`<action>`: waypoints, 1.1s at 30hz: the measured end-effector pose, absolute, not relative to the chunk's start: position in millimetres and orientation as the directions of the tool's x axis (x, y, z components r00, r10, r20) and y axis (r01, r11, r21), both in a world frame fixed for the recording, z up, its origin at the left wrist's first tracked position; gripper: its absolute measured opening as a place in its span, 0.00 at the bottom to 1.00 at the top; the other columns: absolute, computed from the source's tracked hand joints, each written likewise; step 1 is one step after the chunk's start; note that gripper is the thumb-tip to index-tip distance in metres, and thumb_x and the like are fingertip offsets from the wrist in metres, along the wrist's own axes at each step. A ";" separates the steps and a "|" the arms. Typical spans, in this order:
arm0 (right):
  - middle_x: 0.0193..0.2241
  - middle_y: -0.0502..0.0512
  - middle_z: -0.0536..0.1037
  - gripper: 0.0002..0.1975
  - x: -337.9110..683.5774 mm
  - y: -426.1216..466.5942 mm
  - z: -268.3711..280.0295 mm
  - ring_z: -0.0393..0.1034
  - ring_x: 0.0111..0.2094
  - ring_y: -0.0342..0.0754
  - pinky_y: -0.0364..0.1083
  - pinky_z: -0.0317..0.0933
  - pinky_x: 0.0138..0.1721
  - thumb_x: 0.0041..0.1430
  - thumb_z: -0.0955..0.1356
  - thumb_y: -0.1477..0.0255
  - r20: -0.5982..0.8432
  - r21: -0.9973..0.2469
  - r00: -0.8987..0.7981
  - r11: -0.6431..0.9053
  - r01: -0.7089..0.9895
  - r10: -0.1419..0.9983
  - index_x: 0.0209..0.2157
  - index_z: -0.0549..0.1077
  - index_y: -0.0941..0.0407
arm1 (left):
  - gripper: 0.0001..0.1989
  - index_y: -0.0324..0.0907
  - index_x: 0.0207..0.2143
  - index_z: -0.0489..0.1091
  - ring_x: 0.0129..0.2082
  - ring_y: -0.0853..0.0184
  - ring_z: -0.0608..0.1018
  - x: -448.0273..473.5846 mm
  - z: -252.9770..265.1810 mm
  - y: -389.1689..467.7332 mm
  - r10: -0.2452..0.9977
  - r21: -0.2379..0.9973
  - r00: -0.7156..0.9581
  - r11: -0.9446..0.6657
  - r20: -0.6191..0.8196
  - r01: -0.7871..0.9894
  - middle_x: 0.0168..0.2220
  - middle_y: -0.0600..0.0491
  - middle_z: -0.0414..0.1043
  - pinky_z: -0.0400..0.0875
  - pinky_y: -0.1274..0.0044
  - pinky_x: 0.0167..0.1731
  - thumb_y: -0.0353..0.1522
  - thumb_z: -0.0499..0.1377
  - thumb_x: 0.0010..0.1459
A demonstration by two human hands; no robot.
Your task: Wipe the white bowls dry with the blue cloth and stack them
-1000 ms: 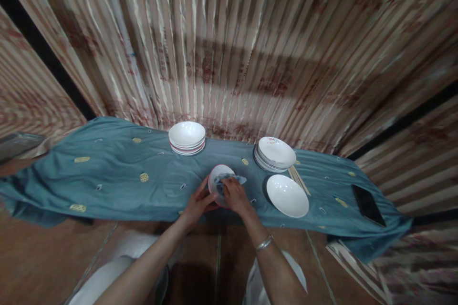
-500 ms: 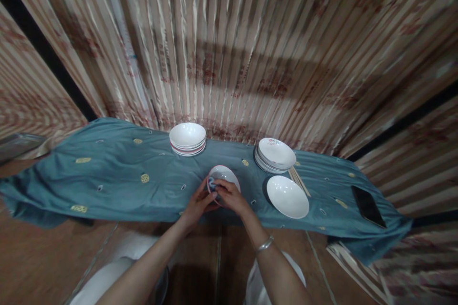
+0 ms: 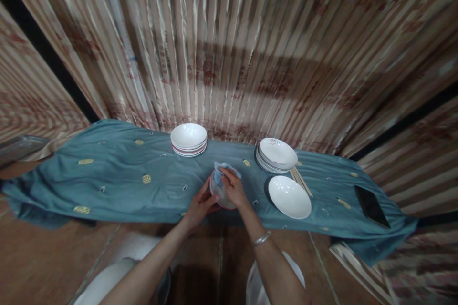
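My left hand (image 3: 201, 206) grips the near-left side of a white bowl with a pinkish-red rim (image 3: 223, 198), tilted over the front part of the table. A light blue cloth (image 3: 221, 171) is pinched in my right hand (image 3: 232, 188), and it lies over the bowl's far rim. Part of the bowl's inside is hidden by my right hand and the cloth. A silver bangle (image 3: 262, 238) circles my right wrist.
On the teal tablecloth (image 3: 121, 176) stand a stack of white bowls (image 3: 189, 136) at the back and a stack of plates (image 3: 278, 153) to its right. A single white dish (image 3: 289, 197), several chopsticks (image 3: 301, 182) and a black phone (image 3: 372, 206) lie further right.
My right hand has moved the cloth from inside the bowl up to its far rim, where more of it shows spread out. My left hand still holds the bowl.
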State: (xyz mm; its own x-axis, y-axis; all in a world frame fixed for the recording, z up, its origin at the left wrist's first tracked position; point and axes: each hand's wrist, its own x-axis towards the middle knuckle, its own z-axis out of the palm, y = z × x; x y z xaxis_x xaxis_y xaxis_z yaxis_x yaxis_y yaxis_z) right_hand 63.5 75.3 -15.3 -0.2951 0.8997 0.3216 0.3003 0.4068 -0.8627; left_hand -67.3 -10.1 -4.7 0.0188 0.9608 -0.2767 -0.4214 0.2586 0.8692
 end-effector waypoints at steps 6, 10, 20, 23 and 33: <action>0.50 0.62 0.71 0.20 81.8 74.0 -17.1 0.63 0.53 0.52 0.52 0.55 0.58 0.61 0.58 0.78 0.367 -0.575 -0.323 0.485 0.659 0.873 0.49 0.74 0.58 | 0.49 0.46 0.65 0.51 0.45 0.56 0.75 -67.6 -3.6 -10.7 0.956 0.865 0.026 0.275 -0.291 -0.421 0.47 0.47 0.73 0.75 0.65 0.41 0.36 0.69 0.43; 0.47 0.62 0.72 0.20 95.1 65.2 -11.9 0.64 0.51 0.52 0.51 0.57 0.56 0.60 0.58 0.81 0.312 -0.430 -0.395 0.499 0.752 0.864 0.48 0.73 0.58 | 0.48 0.46 0.65 0.52 0.43 0.57 0.76 -67.6 -3.8 -11.2 0.961 0.871 0.041 0.264 -0.272 -0.413 0.46 0.46 0.73 0.75 0.66 0.41 0.36 0.69 0.43; 0.41 0.59 0.75 0.14 118.0 41.9 -17.5 0.68 0.46 0.51 0.49 0.60 0.50 0.58 0.62 0.79 0.155 -0.402 -0.470 0.490 0.773 0.869 0.43 0.75 0.56 | 0.49 0.47 0.65 0.51 0.43 0.57 0.76 -65.8 -2.4 -9.4 0.959 0.894 0.052 0.278 -0.278 -0.352 0.45 0.48 0.74 0.76 0.66 0.39 0.36 0.69 0.42; 0.40 0.58 0.77 0.14 118.7 35.0 -17.8 0.70 0.44 0.50 0.48 0.61 0.48 0.58 0.62 0.78 0.103 -0.503 -0.484 0.466 0.728 0.869 0.41 0.76 0.56 | 0.48 0.47 0.65 0.52 0.44 0.56 0.76 -64.8 -1.1 -8.6 0.961 0.905 0.050 0.275 -0.273 -0.324 0.47 0.48 0.74 0.75 0.67 0.39 0.37 0.69 0.42; 0.28 0.49 0.78 0.11 101.0 30.4 -10.5 0.70 0.30 0.44 0.43 0.62 0.35 0.55 0.65 0.68 -0.005 -0.974 -0.503 0.109 0.197 0.864 0.34 0.78 0.56 | 0.48 0.45 0.65 0.51 0.43 0.58 0.76 -64.5 1.0 -7.7 0.963 0.917 0.037 0.265 -0.267 -0.299 0.47 0.48 0.74 0.75 0.68 0.39 0.40 0.68 0.43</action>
State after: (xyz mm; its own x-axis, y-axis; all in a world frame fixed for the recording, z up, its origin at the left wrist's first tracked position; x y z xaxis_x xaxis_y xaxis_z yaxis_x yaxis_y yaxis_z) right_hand 101.0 30.4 -10.5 -0.5028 0.8644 -0.0051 0.1970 0.1089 -0.9743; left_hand -64.5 -7.7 1.0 0.0372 0.9631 -0.2666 -0.2987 0.2653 0.9167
